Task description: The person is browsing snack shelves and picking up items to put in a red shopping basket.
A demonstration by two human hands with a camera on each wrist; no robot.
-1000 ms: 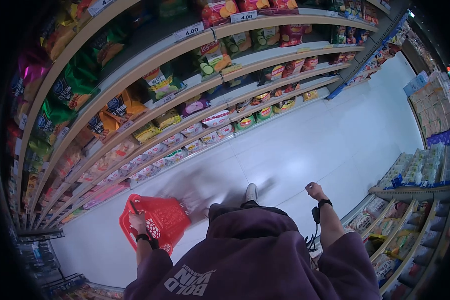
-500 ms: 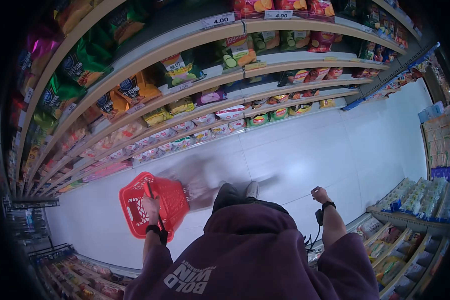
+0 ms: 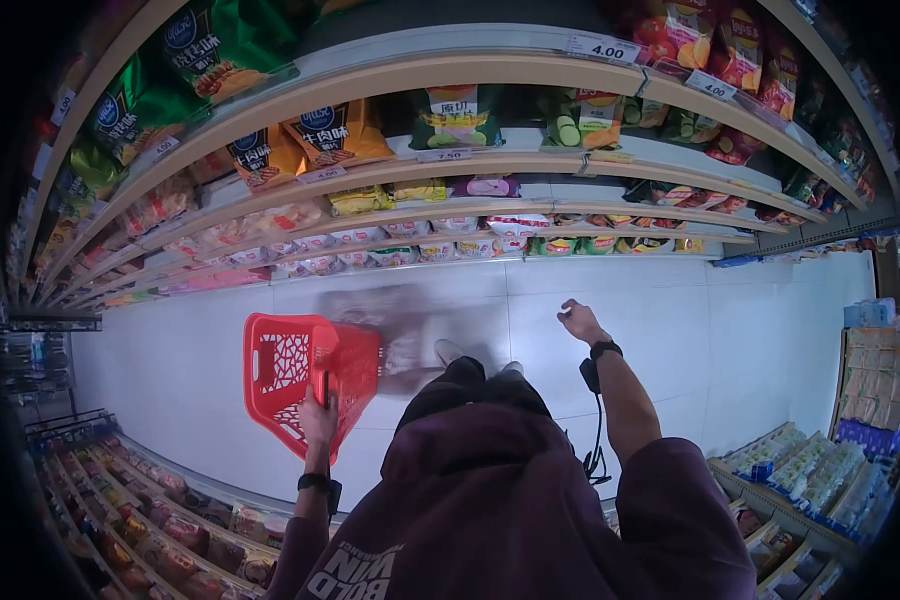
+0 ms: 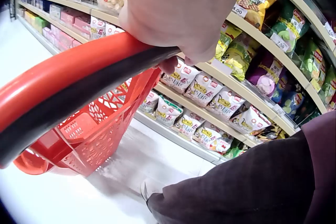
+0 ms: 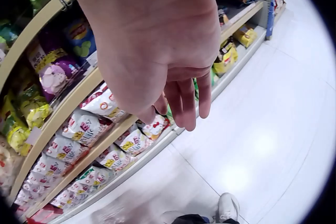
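My left hand (image 3: 318,418) grips the red and black handle (image 4: 79,69) of a red plastic shopping basket (image 3: 358,352). The basket hangs at my left side, with cut-out holes in its walls; in the left wrist view its wall (image 4: 107,137) shows below the handle. My right hand (image 3: 582,322) is held out in front over the aisle floor, holding nothing. In the right wrist view its fingers (image 5: 186,103) hang loosely bent. Nearest to it in that view are white snack bags (image 5: 86,127) on the low shelves.
A long shelf rack (image 3: 530,70) of chip bags runs across in front, with price tags (image 3: 602,48) on its edges. Orange chip bags (image 3: 340,135) stand at its left. Behind me are low shelves of packets (image 3: 185,530). Packaged goods (image 3: 805,465) sit at right.
The view has turned right, and the front shelf now lies more level and closer. My right hand has moved forward and left. The basket is still in my left hand.
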